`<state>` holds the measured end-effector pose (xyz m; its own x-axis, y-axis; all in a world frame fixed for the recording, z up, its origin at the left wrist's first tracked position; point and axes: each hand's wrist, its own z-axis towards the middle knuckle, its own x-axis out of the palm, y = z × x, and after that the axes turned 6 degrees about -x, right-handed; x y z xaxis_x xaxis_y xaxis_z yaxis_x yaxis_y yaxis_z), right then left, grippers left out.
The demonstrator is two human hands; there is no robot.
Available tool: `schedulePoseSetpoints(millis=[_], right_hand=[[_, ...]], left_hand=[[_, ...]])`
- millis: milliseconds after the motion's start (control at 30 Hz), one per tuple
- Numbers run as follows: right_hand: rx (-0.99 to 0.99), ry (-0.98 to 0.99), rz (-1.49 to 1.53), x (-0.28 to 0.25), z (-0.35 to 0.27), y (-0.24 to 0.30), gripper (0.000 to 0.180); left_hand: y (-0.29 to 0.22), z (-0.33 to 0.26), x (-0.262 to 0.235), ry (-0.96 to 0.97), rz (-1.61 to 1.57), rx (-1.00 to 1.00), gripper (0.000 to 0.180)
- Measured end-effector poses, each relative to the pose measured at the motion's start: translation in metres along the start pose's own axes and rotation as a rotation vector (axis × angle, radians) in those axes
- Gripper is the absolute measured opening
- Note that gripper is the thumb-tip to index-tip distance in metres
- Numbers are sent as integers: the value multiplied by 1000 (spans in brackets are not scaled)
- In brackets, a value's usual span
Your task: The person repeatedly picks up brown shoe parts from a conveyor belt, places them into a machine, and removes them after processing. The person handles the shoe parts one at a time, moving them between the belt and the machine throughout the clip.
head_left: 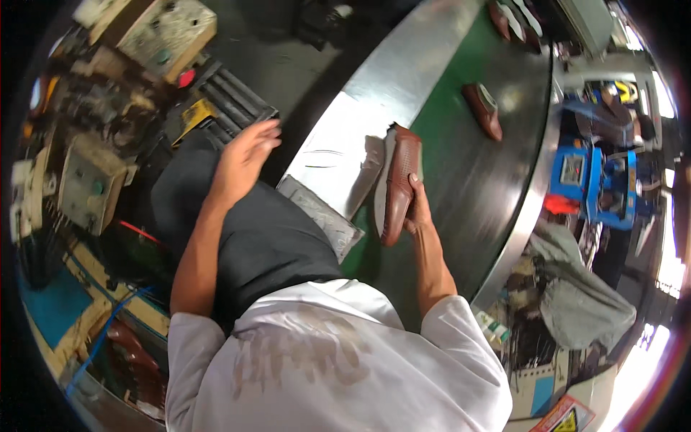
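White shirt fabric [338,360] is seen closest to the camera, with dark trousers [266,245] just beyond it. So the right hand [416,209] is wrapped around a brown perforated shoe [397,183], which is held up on edge over the green conveyor belt [446,122], right by the shiny metal rim [374,101] of that surface. The left hand [241,158] is kept loose with fingers spread, nothing gripped, hovering above the lap near a black ribbed mat [234,97]. A grey pad [324,216] is laid beside the knee. Farther along the belt, another brown shoe [484,109] is lying flat, well apart from the held one, and more shoes [515,20] are spotted at the far end.
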<state>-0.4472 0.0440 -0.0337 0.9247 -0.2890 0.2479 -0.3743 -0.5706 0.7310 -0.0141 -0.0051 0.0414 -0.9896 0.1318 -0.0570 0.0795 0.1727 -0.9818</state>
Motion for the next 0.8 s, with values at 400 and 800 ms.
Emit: schedulePoseSetpoints(millis=[400, 800], right_hand=[[392, 1052, -254, 300, -51, -71, 99], [-50, 1138, -782, 330, -97, -79, 99]], left_hand=[[-16, -114, -125, -498, 163, 87, 34], [8, -184, -129, -730, -95, 49, 42]])
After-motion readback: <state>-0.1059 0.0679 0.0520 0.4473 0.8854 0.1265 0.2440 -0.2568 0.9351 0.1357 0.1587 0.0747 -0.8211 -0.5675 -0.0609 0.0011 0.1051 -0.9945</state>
